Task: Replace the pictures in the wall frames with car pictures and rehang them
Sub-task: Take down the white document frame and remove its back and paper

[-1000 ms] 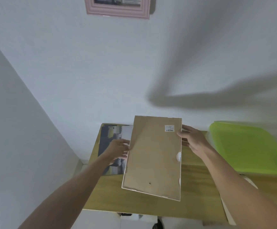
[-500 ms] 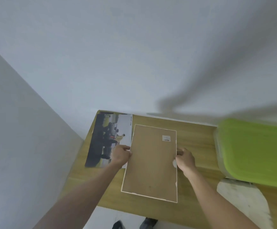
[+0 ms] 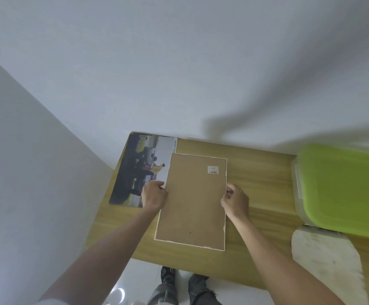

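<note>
Both hands, left hand [image 3: 155,194] and right hand [image 3: 236,201], grip pinched on the long edges of the frame [image 3: 193,201], face-down on the tabletop [image 3: 260,172], partly over the car picture [image 3: 142,170]; opening step, backing must come off next.

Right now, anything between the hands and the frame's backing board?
Nothing visible. The frame lies face down on the table, backing board up and bare. The left hand and right hand already sit at its side edges. The car picture lies beside it, partly underneath.
</note>
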`<state>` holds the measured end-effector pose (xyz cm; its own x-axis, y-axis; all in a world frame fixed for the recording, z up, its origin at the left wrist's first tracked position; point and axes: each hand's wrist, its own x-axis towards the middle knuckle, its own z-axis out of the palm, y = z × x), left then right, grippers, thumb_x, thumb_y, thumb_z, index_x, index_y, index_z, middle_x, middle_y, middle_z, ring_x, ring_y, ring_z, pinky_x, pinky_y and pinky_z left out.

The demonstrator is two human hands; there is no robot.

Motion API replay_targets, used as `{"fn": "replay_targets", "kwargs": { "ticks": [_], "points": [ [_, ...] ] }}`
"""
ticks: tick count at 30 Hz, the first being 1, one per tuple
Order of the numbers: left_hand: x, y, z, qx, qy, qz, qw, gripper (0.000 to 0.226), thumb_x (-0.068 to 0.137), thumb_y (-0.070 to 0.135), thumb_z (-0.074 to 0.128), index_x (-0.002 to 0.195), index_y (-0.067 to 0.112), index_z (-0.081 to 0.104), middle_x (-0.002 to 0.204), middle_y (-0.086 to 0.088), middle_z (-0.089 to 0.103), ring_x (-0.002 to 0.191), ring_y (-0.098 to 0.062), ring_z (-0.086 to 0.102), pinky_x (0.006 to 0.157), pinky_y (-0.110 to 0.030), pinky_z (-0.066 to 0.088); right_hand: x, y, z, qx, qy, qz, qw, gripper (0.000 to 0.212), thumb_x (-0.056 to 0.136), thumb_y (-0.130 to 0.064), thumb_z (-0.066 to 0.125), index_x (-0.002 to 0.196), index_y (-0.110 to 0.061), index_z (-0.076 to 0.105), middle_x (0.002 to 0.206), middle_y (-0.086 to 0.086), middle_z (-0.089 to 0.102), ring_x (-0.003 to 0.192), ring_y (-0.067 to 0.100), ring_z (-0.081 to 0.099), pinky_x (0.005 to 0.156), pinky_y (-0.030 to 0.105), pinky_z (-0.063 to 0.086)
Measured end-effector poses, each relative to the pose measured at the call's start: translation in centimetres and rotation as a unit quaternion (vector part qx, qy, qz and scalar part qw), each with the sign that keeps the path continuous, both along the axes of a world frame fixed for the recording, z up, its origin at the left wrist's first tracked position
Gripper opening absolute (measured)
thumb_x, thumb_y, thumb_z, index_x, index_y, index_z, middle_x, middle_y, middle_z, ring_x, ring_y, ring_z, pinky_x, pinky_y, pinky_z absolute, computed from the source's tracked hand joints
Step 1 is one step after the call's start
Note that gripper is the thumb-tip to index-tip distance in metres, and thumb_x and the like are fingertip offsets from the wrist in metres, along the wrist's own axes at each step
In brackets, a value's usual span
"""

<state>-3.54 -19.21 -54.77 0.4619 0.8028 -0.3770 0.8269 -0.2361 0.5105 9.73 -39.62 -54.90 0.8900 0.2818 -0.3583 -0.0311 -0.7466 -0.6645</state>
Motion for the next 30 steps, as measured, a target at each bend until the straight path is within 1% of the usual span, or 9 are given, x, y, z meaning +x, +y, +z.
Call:
{"fn": "replay_targets", "kwargs": {
  "ticks": [1, 3, 8, 12, 14, 19, 26, 28, 30],
  "points": [
    [-0.2, -0.1, 0.0, 0.004, 0.001, -0.007, 1.000, 0.036, 0.086, 0.011, 0.057, 0.120, 0.014, 0.070, 0.121, -0.007, 0.068, 0.112, -0.027, 0.062, 0.093, -0.035, 0.051, -0.5, -0.1, 0.1, -0.018, -0.014, 0.006, 1.000, 0.031, 0.082, 0.002, 0.048, 0.102, -0.013, 0.067, 0.097, 0.008, 0.068, 0.091, 0.030, 0.063, 0.076, 0.035, 0.051],
    [-0.4, -0.7, 0.0, 0.023, 0.009, -0.031, 0.999, 0.038, 0.089, 0.015, 0.056, 0.125, 0.015, 0.066, 0.121, -0.009, 0.067, 0.110, -0.028, 0.062, 0.094, -0.040, 0.051, -1.7, -0.5, 0.4, -0.060, -0.027, 0.009, 0.998, 0.024, 0.091, -0.009, 0.052, 0.110, -0.015, 0.065, 0.110, 0.006, 0.060, 0.097, 0.026, 0.062, 0.080, 0.031, 0.046],
    [-0.9, -2.0, -0.1, 0.064, 0.049, -0.087, 0.993, 0.024, 0.091, 0.010, 0.049, 0.095, 0.004, 0.073, 0.104, -0.014, 0.063, 0.087, -0.033, 0.062, 0.069, -0.033, 0.048, -4.5, -0.6, 0.1, -0.155, -0.034, 0.032, 0.987, 0.023, 0.095, -0.022, 0.049, 0.104, -0.021, 0.070, 0.112, 0.006, 0.063, 0.097, 0.028, 0.064, 0.071, 0.032, 0.049],
    [-1.2, -1.2, -0.7, 0.033, 0.039, -0.101, 0.994, 0.026, 0.091, 0.008, 0.049, 0.096, 0.004, 0.074, 0.107, -0.013, 0.063, 0.090, -0.032, 0.062, 0.072, -0.033, 0.048, -5.0, 0.3, 0.3, -0.105, 0.022, -0.051, 0.993, 0.023, 0.085, -0.014, 0.053, 0.088, -0.012, 0.076, 0.118, 0.001, 0.072, 0.084, 0.032, 0.066, 0.063, 0.031, 0.050],
    [-1.5, -0.9, -0.9, 0.025, 0.027, -0.099, 0.994, 0.025, 0.091, 0.009, 0.050, 0.096, 0.005, 0.074, 0.106, -0.012, 0.064, 0.090, -0.030, 0.062, 0.076, -0.035, 0.052, -4.7, 0.5, 0.8, -0.089, 0.051, -0.083, 0.991, 0.018, 0.084, -0.015, 0.060, 0.091, -0.012, 0.077, 0.117, 0.000, 0.073, 0.089, 0.032, 0.067, 0.066, 0.030, 0.048],
    [-2.0, -0.5, -1.4, 0.036, 0.017, -0.111, 0.993, 0.022, 0.091, 0.010, 0.051, 0.088, 0.006, 0.073, 0.099, -0.010, 0.063, 0.082, -0.029, 0.061, 0.072, -0.036, 0.053, -3.9, 0.1, 0.8, -0.037, 0.078, -0.115, 0.990, 0.004, 0.082, -0.018, 0.073, 0.084, -0.015, 0.074, 0.093, 0.005, 0.073, 0.080, 0.024, 0.061, 0.071, 0.030, 0.046],
    [-2.4, -0.5, -1.4, -0.039, -0.036, -0.049, 0.997, 0.037, 0.089, 0.016, 0.054, 0.125, 0.014, 0.064, 0.121, -0.007, 0.062, 0.101, -0.024, 0.061, 0.076, -0.030, 0.046, -3.8, -0.8, 0.7, 0.095, 0.149, -0.168, 0.970, 0.011, 0.082, -0.011, 0.076, 0.087, -0.018, 0.070, 0.093, -0.003, 0.069, 0.092, 0.020, 0.064, 0.074, 0.028, 0.045],
    [-2.8, -0.6, -1.2, -0.047, -0.062, -0.032, 0.996, 0.037, 0.090, 0.021, 0.056, 0.127, 0.018, 0.063, 0.125, -0.005, 0.058, 0.103, -0.021, 0.060, 0.074, -0.027, 0.041, -3.9, -1.0, 0.6, 0.105, 0.153, -0.178, 0.966, 0.012, 0.080, -0.012, 0.078, 0.086, -0.020, 0.071, 0.095, -0.001, 0.071, 0.095, 0.023, 0.066, 0.075, 0.029, 0.048],
    [-2.9, -0.8, -0.7, -0.043, -0.082, -0.026, 0.995, 0.031, 0.088, 0.021, 0.059, 0.117, 0.018, 0.069, 0.112, -0.004, 0.064, 0.094, -0.021, 0.062, 0.068, -0.026, 0.039, -4.0, -1.1, 0.7, 0.108, 0.147, -0.179, 0.967, 0.012, 0.079, -0.014, 0.079, 0.086, -0.021, 0.072, 0.094, -0.001, 0.073, 0.094, 0.024, 0.068, 0.071, 0.030, 0.048]
  ]
}}
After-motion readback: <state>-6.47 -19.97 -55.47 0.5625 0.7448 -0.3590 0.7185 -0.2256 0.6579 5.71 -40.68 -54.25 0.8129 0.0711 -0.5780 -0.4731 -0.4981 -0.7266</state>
